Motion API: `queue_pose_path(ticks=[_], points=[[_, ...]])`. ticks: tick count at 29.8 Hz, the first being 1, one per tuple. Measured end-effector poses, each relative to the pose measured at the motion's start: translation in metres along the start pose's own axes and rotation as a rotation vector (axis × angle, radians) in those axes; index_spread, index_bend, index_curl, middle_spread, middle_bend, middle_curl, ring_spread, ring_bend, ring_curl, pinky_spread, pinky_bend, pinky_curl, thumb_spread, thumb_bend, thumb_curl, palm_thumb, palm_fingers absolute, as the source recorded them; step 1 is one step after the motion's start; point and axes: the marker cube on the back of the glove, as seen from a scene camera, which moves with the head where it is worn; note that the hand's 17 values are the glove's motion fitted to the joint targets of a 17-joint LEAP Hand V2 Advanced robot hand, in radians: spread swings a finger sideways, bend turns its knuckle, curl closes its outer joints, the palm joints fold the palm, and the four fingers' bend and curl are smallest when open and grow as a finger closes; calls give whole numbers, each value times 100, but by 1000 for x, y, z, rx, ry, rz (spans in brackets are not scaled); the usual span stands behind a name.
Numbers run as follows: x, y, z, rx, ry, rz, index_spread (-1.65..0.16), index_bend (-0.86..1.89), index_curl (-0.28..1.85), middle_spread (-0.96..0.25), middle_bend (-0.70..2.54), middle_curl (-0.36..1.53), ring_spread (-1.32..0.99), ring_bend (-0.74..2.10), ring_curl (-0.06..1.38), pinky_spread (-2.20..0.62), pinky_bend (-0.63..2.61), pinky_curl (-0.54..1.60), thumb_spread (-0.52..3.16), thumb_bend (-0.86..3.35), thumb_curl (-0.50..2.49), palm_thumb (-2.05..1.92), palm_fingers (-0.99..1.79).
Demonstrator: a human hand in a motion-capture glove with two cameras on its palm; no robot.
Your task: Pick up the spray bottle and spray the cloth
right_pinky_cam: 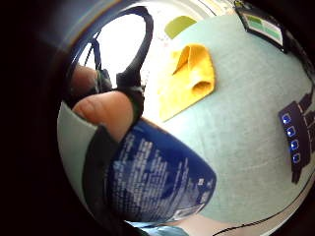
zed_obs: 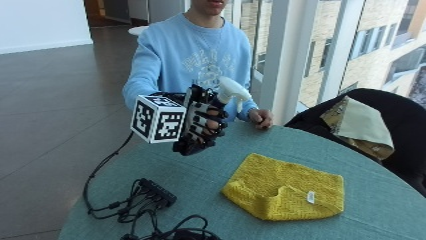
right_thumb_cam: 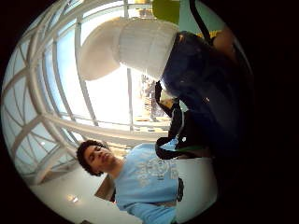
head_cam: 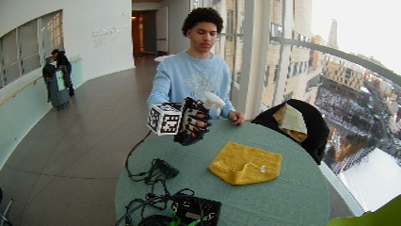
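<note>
My gloved right hand grips a dark blue spray bottle with a white spray head, held upright in the air above the table's left part. The white head and blue body fill the thumb side palm view. A yellow cloth lies folded on the green table, below and to the right of the bottle; it also shows as the cloth past the bottle. The spray head points toward the cloth's side. The person's bare left hand rests on the far table edge.
A black hub with cables lies on the table's near left, seen with blue lights as the hub. A black device sits at the near edge. A dark chair with a bag stands beside the table on the right.
</note>
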Motion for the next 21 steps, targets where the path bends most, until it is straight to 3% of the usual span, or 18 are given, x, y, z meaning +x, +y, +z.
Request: queue_pose_path(ticks=[8, 21], points=[[-1, -9, 11, -158, -15, 130, -24, 13, 32, -9, 30, 47, 0, 53, 40, 26, 18, 31, 82, -3, 60, 87, 107], [15, -22, 30, -258, -53, 268, -23, 13, 33, -9, 30, 47, 0, 52, 40, 26, 18, 31, 88, -2, 58, 86, 108]])
